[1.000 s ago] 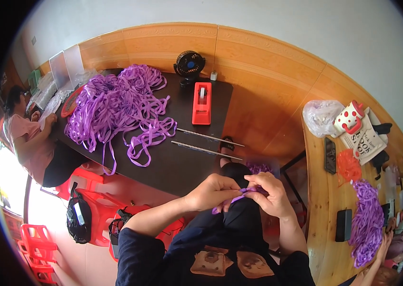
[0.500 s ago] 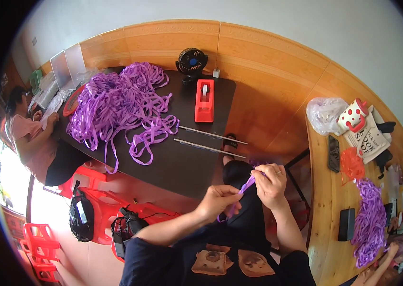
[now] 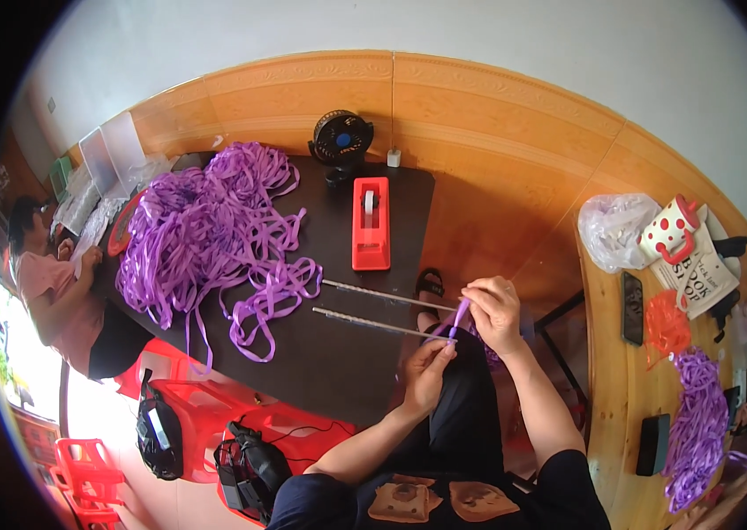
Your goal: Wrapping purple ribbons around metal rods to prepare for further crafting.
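A short stretch of purple ribbon point(image 3: 461, 315) runs between my two hands, right at the near ends of two thin metal rods. My right hand point(image 3: 494, 316) pinches its upper part beside the end of the upper rod point(image 3: 382, 292). Below it, my left hand point(image 3: 429, 378) grips the lower part by the tip of the lower rod point(image 3: 373, 322). Both rods stick out over the right edge of the dark table point(image 3: 329, 371). More ribbon hangs behind my right hand, partly hidden. A big tangled heap of purple ribbon point(image 3: 201, 238) covers the table's left side.
A red tape dispenser point(image 3: 371, 247) and a black fan point(image 3: 341, 141) stand behind the rods. On the wooden table point(image 3: 607, 397) at right lie a phone point(image 3: 632, 307), a spotted cup point(image 3: 669, 228) and another ribbon bundle point(image 3: 697, 424). A person point(image 3: 60, 283) sits at left. Red stools point(image 3: 201, 415) hold black bags.
Both hands have brought the ribbon up to the rod ends; my left hand has shifted right. The view has tilted, so the tables appear lower.
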A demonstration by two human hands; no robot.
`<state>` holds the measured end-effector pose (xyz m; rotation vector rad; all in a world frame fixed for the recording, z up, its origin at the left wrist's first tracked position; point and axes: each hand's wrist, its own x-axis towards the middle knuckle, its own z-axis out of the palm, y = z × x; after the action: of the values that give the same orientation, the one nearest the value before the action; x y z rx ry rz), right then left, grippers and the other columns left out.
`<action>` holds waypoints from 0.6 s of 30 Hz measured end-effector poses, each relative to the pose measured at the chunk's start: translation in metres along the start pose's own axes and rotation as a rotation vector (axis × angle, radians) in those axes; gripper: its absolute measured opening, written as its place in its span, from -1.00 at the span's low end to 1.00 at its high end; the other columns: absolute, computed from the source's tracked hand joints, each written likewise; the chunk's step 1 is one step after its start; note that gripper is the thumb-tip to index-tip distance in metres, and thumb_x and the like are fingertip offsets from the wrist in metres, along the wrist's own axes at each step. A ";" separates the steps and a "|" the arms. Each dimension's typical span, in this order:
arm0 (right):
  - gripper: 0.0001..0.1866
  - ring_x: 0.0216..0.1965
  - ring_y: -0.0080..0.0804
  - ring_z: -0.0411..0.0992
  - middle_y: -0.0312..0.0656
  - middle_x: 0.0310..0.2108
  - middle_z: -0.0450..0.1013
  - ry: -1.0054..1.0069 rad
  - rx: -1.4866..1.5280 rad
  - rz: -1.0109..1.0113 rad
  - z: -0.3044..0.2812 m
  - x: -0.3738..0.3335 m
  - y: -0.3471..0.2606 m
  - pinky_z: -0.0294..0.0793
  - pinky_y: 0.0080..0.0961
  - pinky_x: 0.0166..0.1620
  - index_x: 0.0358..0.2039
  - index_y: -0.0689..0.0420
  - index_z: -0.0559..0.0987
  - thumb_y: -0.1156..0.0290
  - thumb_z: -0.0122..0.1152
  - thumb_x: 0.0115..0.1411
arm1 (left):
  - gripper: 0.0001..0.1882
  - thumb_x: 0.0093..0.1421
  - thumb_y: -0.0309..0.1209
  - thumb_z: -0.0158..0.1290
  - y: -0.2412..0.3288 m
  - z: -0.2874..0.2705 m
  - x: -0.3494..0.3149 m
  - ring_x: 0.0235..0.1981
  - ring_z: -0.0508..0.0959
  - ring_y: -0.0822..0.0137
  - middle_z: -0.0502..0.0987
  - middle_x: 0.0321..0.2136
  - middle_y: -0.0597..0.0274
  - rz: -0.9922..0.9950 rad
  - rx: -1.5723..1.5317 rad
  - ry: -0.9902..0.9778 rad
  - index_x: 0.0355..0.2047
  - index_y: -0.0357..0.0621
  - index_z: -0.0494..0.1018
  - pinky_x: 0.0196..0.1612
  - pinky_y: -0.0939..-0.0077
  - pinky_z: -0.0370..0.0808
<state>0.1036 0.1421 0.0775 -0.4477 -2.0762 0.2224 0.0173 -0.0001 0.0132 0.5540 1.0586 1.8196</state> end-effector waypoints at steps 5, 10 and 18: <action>-0.82 -0.37 -0.28 0.45 -0.20 -0.40 0.49 -0.004 0.136 0.009 0.032 0.012 0.013 0.35 -0.42 -0.27 -0.40 0.18 0.59 0.67 0.21 -0.07 | -0.88 0.26 -0.49 0.02 -0.010 -0.006 0.018 -0.36 0.48 0.51 0.52 -0.38 0.28 0.130 0.002 0.052 -0.22 -0.20 0.48 -0.24 0.66 0.41; -0.87 -0.35 -0.24 0.47 -0.16 -0.40 0.49 -0.017 0.320 0.175 0.058 -0.004 0.025 0.43 -0.41 -0.27 -0.41 0.23 0.58 0.66 0.22 -0.02 | -0.85 0.26 -0.50 0.02 -0.016 -0.007 0.029 -0.40 0.48 0.49 0.53 -0.40 0.23 0.118 -0.071 0.189 -0.16 -0.22 0.44 -0.26 0.63 0.43; -0.94 -0.41 -0.22 0.41 -0.16 -0.51 0.42 -0.115 0.504 0.438 0.092 -0.046 0.012 0.34 -0.41 -0.36 -0.49 0.18 0.53 0.57 0.17 -0.05 | -0.85 0.25 -0.48 0.02 -0.007 -0.011 0.014 -0.40 0.49 0.47 0.53 -0.40 0.22 0.052 -0.042 0.117 -0.18 -0.24 0.44 -0.25 0.63 0.42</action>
<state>0.0494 0.1369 -0.0106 -0.5785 -1.9155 1.0231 0.0059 0.0087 0.0009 0.4582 1.0901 1.9357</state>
